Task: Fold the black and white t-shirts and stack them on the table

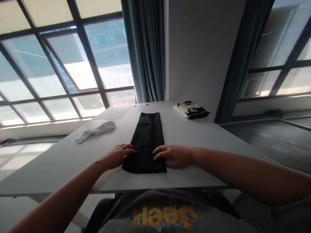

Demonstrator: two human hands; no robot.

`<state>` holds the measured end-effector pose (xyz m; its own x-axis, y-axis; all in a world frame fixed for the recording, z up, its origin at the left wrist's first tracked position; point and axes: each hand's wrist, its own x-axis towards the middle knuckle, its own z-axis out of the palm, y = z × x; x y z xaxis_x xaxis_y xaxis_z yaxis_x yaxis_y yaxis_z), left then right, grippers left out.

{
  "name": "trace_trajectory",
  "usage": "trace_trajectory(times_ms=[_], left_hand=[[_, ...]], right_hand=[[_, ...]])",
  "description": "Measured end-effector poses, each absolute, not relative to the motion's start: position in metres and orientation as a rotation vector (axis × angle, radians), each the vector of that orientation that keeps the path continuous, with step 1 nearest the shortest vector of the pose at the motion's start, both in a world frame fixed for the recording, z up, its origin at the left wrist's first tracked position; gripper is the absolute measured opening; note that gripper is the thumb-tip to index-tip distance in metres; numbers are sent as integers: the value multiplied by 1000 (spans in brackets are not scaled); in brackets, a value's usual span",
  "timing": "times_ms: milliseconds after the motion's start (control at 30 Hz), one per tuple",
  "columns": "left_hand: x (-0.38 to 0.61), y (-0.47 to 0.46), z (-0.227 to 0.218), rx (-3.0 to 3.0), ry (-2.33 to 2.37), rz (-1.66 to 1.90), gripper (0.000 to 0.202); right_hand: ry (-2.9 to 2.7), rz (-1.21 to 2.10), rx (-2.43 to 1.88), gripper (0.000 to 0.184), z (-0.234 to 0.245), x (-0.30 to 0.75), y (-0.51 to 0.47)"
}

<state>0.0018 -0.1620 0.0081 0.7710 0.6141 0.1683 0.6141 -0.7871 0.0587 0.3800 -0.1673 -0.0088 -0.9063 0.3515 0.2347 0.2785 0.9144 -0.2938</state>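
A black cloth garment (148, 139), folded into a long strip, lies flat on the white table (194, 136) in front of me. It is narrower at the far end, and a seam or crease runs down its middle. Which kind of garment it is, I cannot tell. My left hand (119, 156) rests at its left edge near the close end, fingers stretched onto the cloth. On the opposite edge lies my right hand (173, 156), its fingers also extended over the fabric. Neither hand grips the cloth.
Left of the garment is a crumpled light-grey cloth (98, 130). Folded black, white and yellow patterned clothing (191, 110) sits at the back right. A thin transparent sheet (113, 112) lies at the far left. Behind the table are a blue curtain (147, 51) and a pillar (196, 48).
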Motion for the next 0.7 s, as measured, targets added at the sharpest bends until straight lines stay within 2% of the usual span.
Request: trace_trajectory(times_ms=[133,233,300,433,567,700], left_hand=[[8,-149,4,2950,984,363,55],[14,-157,5,2954,764,435,36],[18,-167,8,2956,718,446,25],[23,-191,16,2946,892,423,27],[30,-219,39,2822,765,483,22],[41,-236,63,2651,638,586,23]], right_hand=[[-2654,237,-615,51,-21,378,-136],[-2613,125,-660,62,-26,371,-129],[-2692,60,-571,57,-22,369,-138],[-2879,51,-356,42,3,375,-173],[-2853,502,-410,26,39,387,-214],[-2767,1030,-606,33,66,398,-232]])
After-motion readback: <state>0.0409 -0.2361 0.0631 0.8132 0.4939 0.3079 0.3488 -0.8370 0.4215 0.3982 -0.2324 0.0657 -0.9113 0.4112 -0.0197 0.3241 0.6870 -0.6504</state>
